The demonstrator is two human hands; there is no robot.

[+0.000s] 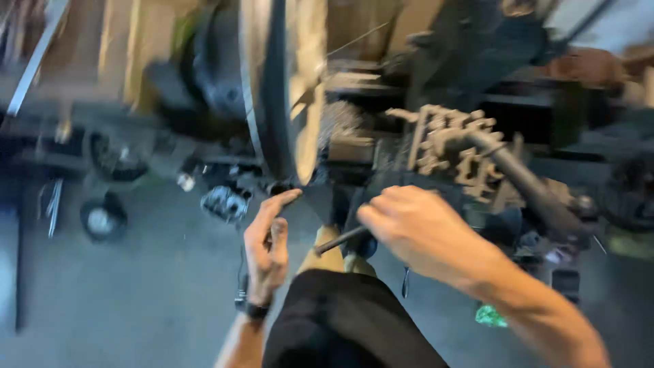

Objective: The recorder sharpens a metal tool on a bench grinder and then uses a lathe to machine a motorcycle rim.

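Pretty blurry shot, but: right hand (409,228) curled around a thin dark rod-like tool (338,240), held just below the bike wheel (272,88). Left hand (267,242) mostly open, index finger up against the tyre's bottom edge, gripping nothing. Grey floor (136,293) underneath, pedal (225,202) lying nearby.

wheel (272,88) ahead — pedal (225,202) left

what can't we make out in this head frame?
- Right hand: the fingers curl over a dark rod, hiding its upper end; grip unclear.
- Left hand: fingertips reach the wheel; contact lost in motion blur.
- Wheel: top cut off by the frame edge.
- Floor parts: too blurred to identify.
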